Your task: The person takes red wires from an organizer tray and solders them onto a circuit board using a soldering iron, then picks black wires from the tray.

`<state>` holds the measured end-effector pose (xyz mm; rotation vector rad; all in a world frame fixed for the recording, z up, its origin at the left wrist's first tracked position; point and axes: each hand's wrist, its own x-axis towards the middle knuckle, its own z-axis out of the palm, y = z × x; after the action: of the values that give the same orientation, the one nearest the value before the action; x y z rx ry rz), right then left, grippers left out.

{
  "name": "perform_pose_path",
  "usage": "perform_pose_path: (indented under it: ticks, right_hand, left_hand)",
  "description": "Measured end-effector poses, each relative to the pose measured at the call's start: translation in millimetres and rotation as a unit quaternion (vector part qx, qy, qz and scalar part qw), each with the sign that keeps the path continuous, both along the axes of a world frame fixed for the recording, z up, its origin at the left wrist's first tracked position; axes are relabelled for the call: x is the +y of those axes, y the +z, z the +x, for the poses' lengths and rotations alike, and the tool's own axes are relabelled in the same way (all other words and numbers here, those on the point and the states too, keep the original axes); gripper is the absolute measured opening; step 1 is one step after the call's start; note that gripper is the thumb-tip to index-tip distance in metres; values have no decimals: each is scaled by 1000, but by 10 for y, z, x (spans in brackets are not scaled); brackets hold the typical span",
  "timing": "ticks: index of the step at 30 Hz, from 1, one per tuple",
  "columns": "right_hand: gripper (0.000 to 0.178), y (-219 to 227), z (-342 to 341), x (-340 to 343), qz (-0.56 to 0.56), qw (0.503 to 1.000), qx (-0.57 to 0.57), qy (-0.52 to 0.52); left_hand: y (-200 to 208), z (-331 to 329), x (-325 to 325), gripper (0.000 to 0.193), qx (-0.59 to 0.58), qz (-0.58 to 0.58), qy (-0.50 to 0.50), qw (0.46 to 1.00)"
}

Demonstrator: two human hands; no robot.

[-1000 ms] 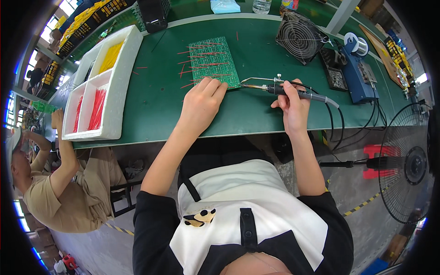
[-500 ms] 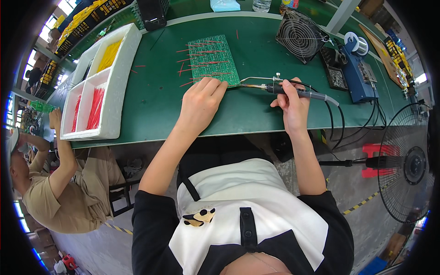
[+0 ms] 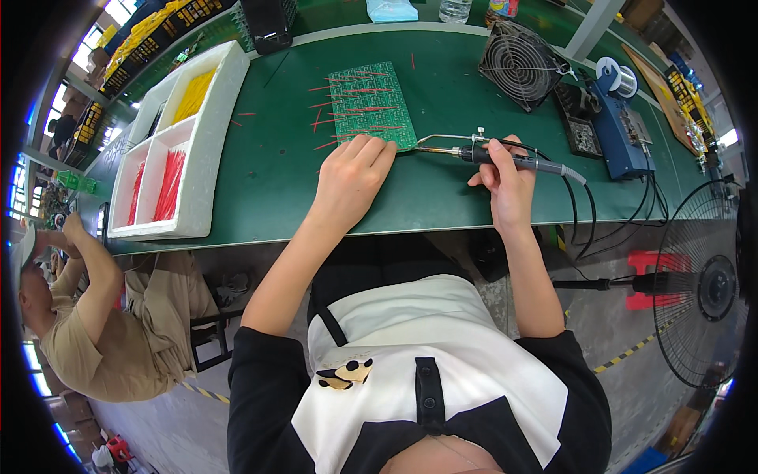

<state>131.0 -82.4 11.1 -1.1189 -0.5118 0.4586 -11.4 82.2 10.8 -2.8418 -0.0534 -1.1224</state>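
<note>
A green circuit board (image 3: 375,99) lies on the table, with several thin red wires (image 3: 371,108) standing out from it in rows. My left hand (image 3: 354,175) is over the board's near edge, fingers curled and pressed together; what is pinched under them is hidden. My right hand (image 3: 509,182) is closed around the dark grip of a soldering iron (image 3: 478,154). A thin metal feed tube (image 3: 452,137) is clamped along the iron. The iron points left, its tip beside my left fingertips at the board's near right corner.
A white foam tray (image 3: 197,158) at the left holds red wires (image 3: 169,186) and yellow wires (image 3: 194,95). At the right stand a square fan (image 3: 521,67), an iron stand (image 3: 579,126), and a blue soldering station (image 3: 620,134) with a solder spool (image 3: 616,77). A co-worker (image 3: 103,324) sits at left.
The view has shifted slightly. My hands and the iron keep their place at the board. The co-worker's raised hand has moved away from the green bottle, back toward the head.
</note>
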Motion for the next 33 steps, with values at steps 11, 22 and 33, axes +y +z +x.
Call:
perform_pose_path:
  ticks: [11, 22, 33]
  right_hand:
    - [19, 8, 2, 7, -7, 1000, -10, 2]
    - [19, -15, -13, -18, -9, 1000, -14, 7]
    - [16, 10, 78, -25, 60, 995, 77, -24]
  left_hand:
    - [10, 4, -1, 24, -12, -10, -4, 1000]
    - [-13, -13, -17, 23, -12, -13, -4, 1000]
    - [-9, 24, 18, 23, -14, -20, -1, 1000]
